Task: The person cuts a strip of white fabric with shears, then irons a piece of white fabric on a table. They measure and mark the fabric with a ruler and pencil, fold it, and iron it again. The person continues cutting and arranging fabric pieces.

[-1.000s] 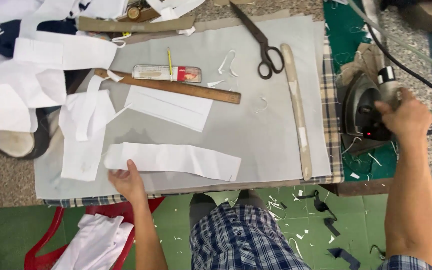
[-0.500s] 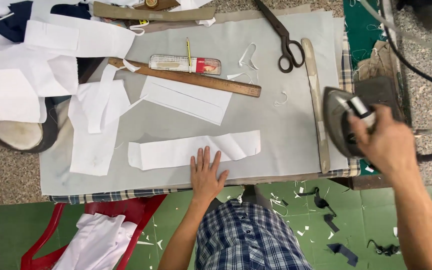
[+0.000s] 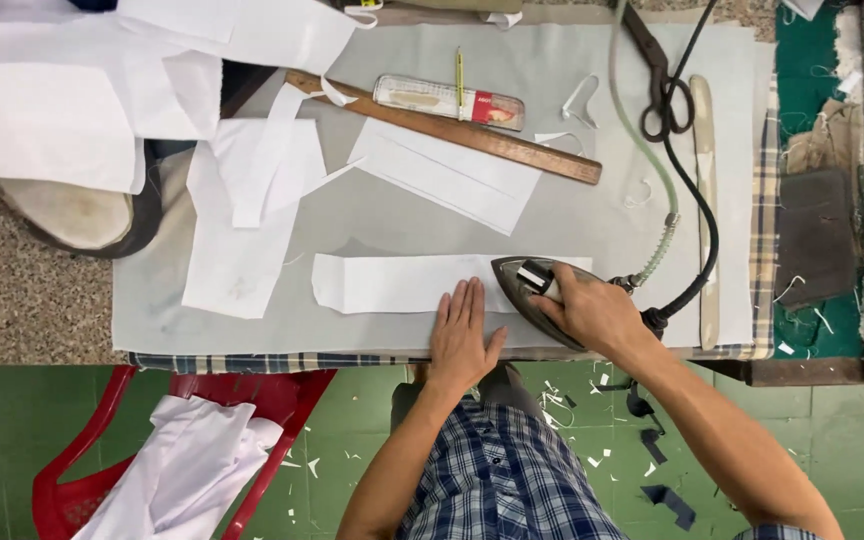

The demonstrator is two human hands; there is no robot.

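Iron [image 3: 524, 287] on white fabric strip [image 3: 392, 283]

A grey padded ironing table [image 3: 592, 215] is laid over a checked blue-and-white cloth [image 3: 252, 361] that peeks out at the near edge. A long white fabric strip [image 3: 392, 283] is spread flat near the front, with a dark metal iron [image 3: 527, 290] set on its right end. Further back, a brown wooden ruler [image 3: 452, 128], a clear plastic pencil case [image 3: 449, 102], black scissors [image 3: 657, 85] and more white cut fabric pieces [image 3: 252, 205] are scattered about.
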